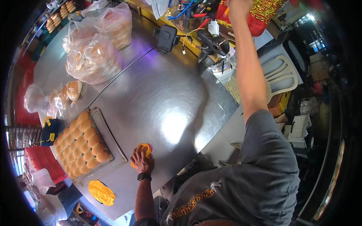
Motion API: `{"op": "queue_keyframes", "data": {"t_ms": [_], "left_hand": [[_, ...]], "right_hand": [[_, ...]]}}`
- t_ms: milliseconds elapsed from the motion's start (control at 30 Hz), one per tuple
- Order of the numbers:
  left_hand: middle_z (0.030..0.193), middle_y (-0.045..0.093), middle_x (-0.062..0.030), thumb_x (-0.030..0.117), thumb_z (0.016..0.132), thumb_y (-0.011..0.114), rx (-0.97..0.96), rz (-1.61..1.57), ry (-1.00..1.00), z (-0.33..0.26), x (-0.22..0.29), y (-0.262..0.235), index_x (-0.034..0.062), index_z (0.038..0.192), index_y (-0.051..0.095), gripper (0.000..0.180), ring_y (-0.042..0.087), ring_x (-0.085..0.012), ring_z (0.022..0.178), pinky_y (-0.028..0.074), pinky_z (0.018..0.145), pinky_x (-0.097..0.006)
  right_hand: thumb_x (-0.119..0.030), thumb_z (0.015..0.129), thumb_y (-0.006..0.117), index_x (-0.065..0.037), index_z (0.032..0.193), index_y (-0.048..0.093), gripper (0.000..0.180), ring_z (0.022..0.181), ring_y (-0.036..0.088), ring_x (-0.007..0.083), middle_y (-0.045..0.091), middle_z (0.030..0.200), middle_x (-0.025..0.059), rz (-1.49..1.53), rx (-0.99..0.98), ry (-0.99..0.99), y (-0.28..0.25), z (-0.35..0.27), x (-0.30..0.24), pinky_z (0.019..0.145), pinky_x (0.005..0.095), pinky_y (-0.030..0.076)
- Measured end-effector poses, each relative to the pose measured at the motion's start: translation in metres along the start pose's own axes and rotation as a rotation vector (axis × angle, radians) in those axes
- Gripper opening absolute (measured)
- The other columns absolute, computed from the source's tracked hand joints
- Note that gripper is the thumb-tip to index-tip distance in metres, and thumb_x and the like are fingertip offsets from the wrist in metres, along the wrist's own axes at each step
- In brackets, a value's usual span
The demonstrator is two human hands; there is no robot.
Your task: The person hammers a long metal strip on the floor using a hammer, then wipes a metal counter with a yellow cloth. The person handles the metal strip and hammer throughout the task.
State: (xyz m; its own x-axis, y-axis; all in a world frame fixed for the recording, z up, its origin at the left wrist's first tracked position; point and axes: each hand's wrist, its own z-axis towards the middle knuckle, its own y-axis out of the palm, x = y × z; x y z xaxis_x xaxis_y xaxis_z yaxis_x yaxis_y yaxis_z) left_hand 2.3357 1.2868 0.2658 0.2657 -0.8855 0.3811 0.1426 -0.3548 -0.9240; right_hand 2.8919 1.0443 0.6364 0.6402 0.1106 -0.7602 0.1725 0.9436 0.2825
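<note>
Our left hand (142,161) is pressed flat on a scrunched orange-yellow cloth (143,149), fingers curled over it, so that's the thing being gripped, right on the steel table (166,101), down at about 6 o'clock of the tabletop. Our right hand (238,8) is way up at 12 o'clock, arm stretched out toward the red-and-gold decoration (264,13). It looks closed around something orange, but we can't really tell what it's got.

Just at 9 o'clock of the cloth sits the tray of buns (83,145), full and neatly rowed. A second orange cloth (101,192) lies at 7 o'clock near the table edge. Further out, at 10 to 11 o'clock, are the clear bags of buns (92,56).

Progress-wise, we'd guess the wiping is well on: the middle of the table is shiny and bare with a bright glare spot. The strip by the tray and the far end with the bags look untouched.
</note>
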Motion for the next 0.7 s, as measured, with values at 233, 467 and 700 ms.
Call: {"op": "queue_keyframes", "data": {"t_ms": [233, 467, 700], "left_hand": [[0.138, 0.053, -0.0071, 0.016, 0.076, 0.074, 0.021, -0.002, 0.005, -0.001, 0.001, -0.001, 0.0132, 0.117, 0.061, 0.043, 0.045, -0.0322, 0.132, 0.030, 0.107, -0.051], [0.139, 0.052, -0.0076, 0.022, 0.078, 0.072, 0.084, -0.027, 0.033, 0.000, 0.011, -0.007, 0.0118, 0.119, 0.060, 0.043, 0.045, -0.0321, 0.131, 0.030, 0.106, -0.051], [0.139, 0.052, -0.0095, 0.022, 0.080, 0.068, 0.053, -0.021, 0.003, -0.004, 0.000, -0.003, 0.0113, 0.119, 0.061, 0.041, 0.044, -0.0325, 0.131, 0.029, 0.107, -0.051]], "right_hand": [[-0.042, 0.081, 0.076, -0.013, 0.095, 0.076, 0.032, 0.081, 0.070, 0.0270, 0.073, 0.081, 0.0107, -1.068, -0.352, -0.045, -0.072, -0.019, 0.071, 0.077, 0.0403, 0.054], [-0.033, 0.083, 0.080, -0.004, 0.105, 0.071, 0.037, 0.087, 0.068, 0.0201, 0.073, 0.091, 0.0112, -1.086, -0.592, 0.092, -0.075, 0.010, 0.102, 0.080, 0.0366, 0.051], [-0.033, 0.078, 0.082, -0.005, 0.098, 0.075, 0.035, 0.080, 0.069, 0.0233, 0.073, 0.085, 0.0116, -0.963, -0.668, 0.101, -0.078, 0.011, 0.120, 0.074, 0.0390, 0.052]]}}
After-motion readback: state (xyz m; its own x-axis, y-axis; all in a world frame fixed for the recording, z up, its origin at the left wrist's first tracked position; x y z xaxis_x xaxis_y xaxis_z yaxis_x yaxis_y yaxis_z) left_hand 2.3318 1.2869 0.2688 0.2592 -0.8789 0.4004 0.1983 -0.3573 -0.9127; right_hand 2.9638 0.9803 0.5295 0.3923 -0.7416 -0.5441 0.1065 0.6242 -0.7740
